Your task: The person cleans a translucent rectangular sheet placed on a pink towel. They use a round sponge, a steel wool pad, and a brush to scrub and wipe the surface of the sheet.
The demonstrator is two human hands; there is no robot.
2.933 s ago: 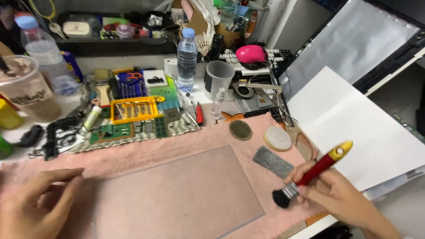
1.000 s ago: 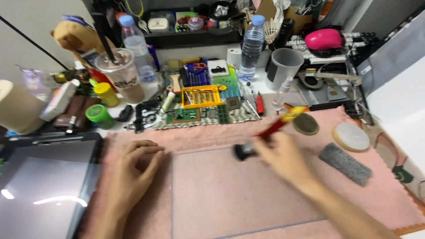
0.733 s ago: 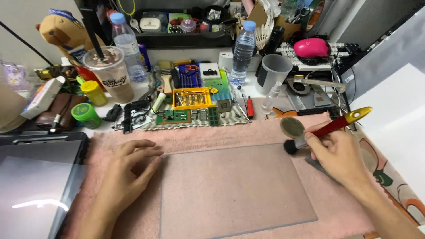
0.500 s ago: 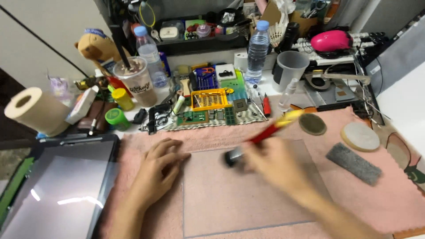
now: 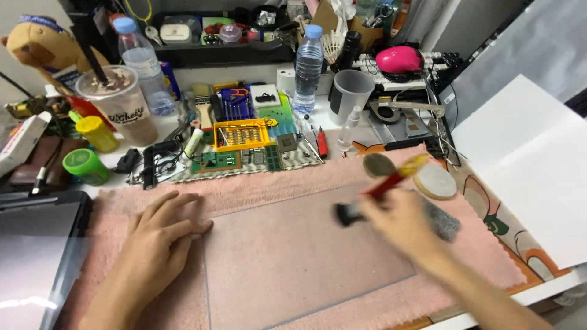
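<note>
At the far left a dark tablet [image 5: 33, 256] lies outside the left hand [image 5: 156, 244], which rests flat on the pink towel [image 5: 269, 186] with fingers spread apart, their tips touching the left edge of the clear sheet [image 5: 299, 256]. That sheet lies flat on the towel, stretching from those fingertips across to under the right hand [image 5: 403, 223]. The right hand's fingers are closed around the red and yellow handle of a brush [image 5: 379, 192], its dark bristles just left of the knuckles, down at the sheet's upper right part. Brushing well likely means light, even strokes with the bristles flat while the left fingertips pin the edge so the sheet cannot slide. Beyond the brush hand sit two round discs [image 5: 434, 180] and a grey block [image 5: 443, 221], partly covered by the fingers. The right hand and brush are motion-blurred, so exact bristle contact is unclear, and the tablet is cut off by the frame.
</note>
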